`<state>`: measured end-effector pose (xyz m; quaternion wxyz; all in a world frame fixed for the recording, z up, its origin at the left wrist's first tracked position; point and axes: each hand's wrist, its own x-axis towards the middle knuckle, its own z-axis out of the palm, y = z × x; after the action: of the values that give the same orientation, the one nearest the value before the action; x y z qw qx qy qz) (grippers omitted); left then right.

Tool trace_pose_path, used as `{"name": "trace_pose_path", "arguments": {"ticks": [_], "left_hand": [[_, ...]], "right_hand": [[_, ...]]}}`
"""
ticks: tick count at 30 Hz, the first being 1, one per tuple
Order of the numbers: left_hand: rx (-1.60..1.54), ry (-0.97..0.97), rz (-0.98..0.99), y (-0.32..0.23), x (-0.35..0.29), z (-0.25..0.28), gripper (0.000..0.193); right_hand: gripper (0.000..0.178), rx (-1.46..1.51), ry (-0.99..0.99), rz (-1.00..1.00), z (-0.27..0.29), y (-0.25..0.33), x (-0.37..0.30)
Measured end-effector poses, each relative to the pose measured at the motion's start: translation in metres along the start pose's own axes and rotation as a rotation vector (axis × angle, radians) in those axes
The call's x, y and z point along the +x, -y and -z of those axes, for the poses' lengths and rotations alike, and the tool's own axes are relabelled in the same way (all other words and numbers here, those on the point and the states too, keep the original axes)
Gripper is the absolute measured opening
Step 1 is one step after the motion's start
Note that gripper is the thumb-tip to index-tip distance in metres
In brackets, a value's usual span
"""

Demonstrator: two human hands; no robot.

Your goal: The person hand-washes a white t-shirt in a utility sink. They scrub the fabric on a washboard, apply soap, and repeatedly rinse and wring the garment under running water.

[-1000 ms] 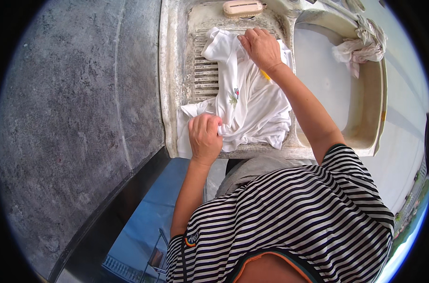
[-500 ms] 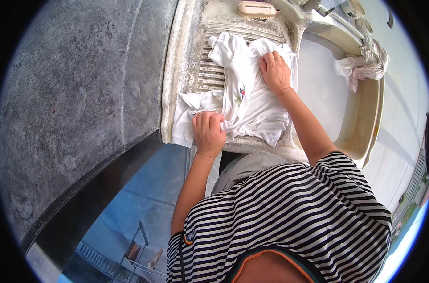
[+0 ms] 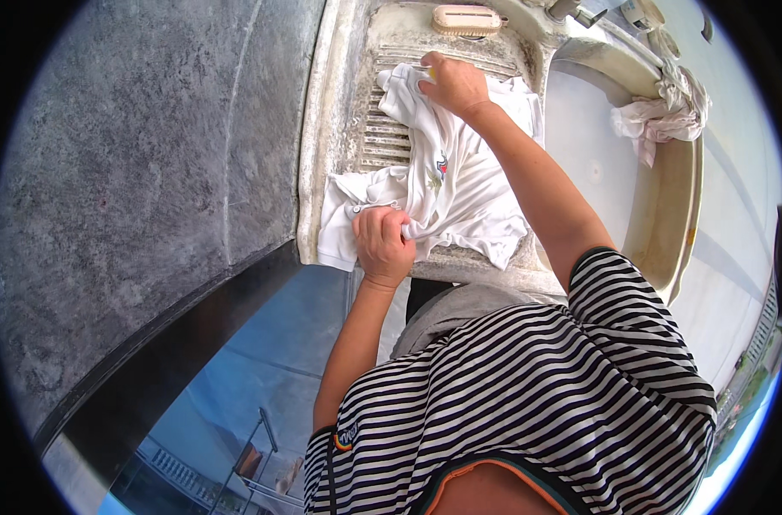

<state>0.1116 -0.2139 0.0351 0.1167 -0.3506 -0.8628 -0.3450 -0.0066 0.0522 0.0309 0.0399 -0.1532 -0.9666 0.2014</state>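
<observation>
A white shirt (image 3: 472, 184) with a small coloured motif on it lies rumpled over the ribbed washboard (image 3: 384, 142) of the stone sink. My left hand (image 3: 384, 245) is closed on a bunched fold of the shirt near the sink's front edge. Farther up, my right hand (image 3: 459, 86) curls over the shirt's upper part. Between its thumb and fingers shows a bit of a small yellow piece (image 3: 433, 74); most of it is hidden, so its kind cannot be made out.
At the back of the washboard rests a pale scrubbing brush (image 3: 468, 20). On the right is a basin (image 3: 684, 202) of cloudy water, with wet white cloth (image 3: 666, 116) over its rim. A tap (image 3: 565, 9) stands behind. A grey counter (image 3: 150, 146) adjoins on the left.
My right hand has moved up and left across the shirt, and the yellow piece now shows in it. My left hand keeps its hold on the shirt.
</observation>
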Motion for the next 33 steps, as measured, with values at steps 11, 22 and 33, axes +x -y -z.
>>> {"name": "trace_pose_path", "arguments": {"ticks": [11,22,33], "left_hand": [[0.031,0.118,0.125,-0.010,0.021,0.006,0.044],[0.057,0.364,-0.181,-0.034,0.027,0.056,0.034],[0.120,0.137,-0.120,-0.018,-0.010,0.011,0.036]], "right_hand": [[0.029,0.080,0.090,0.022,0.001,0.022,-0.004],[0.035,0.242,-0.284,-0.339,0.096,-0.133,-0.109],[0.022,-0.087,-0.250,0.270,0.001,-0.049,-0.106]]}}
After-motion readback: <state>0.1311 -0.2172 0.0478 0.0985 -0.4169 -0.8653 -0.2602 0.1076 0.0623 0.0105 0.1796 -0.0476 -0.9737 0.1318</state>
